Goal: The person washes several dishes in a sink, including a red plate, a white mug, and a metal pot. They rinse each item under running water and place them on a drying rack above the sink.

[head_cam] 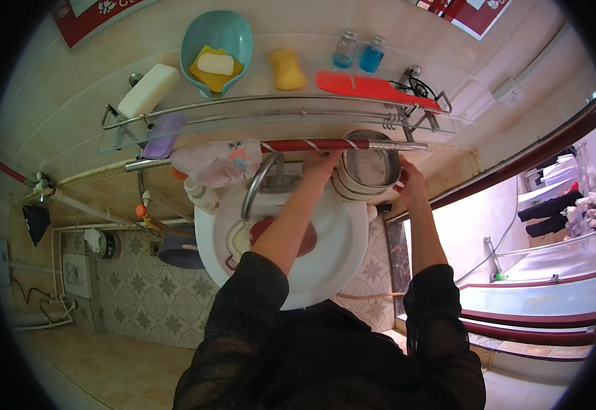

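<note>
A stack of round metal bowls [372,171] with pale outer walls stands at the back right corner of the white washbasin [341,261]. My left hand [323,165] holds its left side, partly under the towel rail. At the right side, my right hand [411,179] has its fingers against the wall of the stack. Inside the basin lie a reddish-brown bowl [305,241], partly behind my left forearm, and a cream-coloured dish [238,238]. The curved metal faucet [254,192] reaches over them.
Above the basin runs a towel rail [400,146] with a cloth [221,161]. The glass shelf [277,119] holds a teal soap dish [244,36], a yellow sponge [288,70], a red comb [375,88] and two small bottles [372,55]. A white bottle [201,195] stands at the basin's back left.
</note>
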The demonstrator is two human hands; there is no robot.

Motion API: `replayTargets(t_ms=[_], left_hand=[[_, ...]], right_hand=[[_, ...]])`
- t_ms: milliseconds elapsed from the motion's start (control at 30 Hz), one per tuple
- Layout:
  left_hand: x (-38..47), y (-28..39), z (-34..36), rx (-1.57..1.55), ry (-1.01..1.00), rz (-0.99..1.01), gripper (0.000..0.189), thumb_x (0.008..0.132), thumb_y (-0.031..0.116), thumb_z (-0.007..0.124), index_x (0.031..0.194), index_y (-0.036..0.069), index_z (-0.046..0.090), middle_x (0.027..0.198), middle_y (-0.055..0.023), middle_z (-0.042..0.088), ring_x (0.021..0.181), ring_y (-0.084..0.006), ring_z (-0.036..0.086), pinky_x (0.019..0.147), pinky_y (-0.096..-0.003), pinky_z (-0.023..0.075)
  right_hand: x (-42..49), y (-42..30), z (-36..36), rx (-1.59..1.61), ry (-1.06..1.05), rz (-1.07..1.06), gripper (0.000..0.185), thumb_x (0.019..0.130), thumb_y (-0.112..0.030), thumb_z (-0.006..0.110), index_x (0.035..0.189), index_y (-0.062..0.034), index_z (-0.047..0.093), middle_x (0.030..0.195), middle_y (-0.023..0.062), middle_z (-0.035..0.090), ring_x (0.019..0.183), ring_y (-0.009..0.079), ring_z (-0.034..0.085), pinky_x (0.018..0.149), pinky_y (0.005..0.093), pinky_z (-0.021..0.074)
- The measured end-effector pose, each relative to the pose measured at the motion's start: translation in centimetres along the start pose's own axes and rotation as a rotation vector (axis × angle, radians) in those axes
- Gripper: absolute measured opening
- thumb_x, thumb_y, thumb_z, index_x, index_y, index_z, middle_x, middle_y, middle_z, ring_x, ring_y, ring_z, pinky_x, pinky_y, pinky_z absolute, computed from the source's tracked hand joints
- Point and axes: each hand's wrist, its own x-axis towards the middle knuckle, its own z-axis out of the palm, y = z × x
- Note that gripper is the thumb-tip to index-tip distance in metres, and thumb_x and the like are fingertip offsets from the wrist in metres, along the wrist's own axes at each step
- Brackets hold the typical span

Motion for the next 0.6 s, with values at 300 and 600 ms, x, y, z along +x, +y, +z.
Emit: replayTargets(t_ms=[300,600], left_hand=[[-3.6,3.2,1.6,0.024,0.048,0.353,0.047,0.087,0.043,0.066,0.112,0.003,0.066,0.104,-0.0149,0.069,0.095,-0.0269,0.064,0.084,-0.0369,0.0478],[-7.4,0.3,0.2,-0.091,-0.458,0.345,0.055,0.098,0.043,0.053,0.139,0.007,0.050,0.128,-0.0036,0.057,0.114,-0.0163,0.052,0.096,-0.0338,0.0422]], right_hand=[[0.4,-0.1,-0.7,0.284,-0.025,-0.214,0.017,0.095,-0.018,0.051,0.105,-0.0090,0.061,0.092,0.0011,0.065,0.080,0.0129,0.062,0.072,0.0313,0.0512],[-2.2,2.7,-2.8,0.447,-0.003,-0.149,0.030,0.100,-0.026,0.041,0.117,-0.0073,0.058,0.112,0.0092,0.064,0.100,0.0256,0.065,0.084,0.0396,0.0563]])
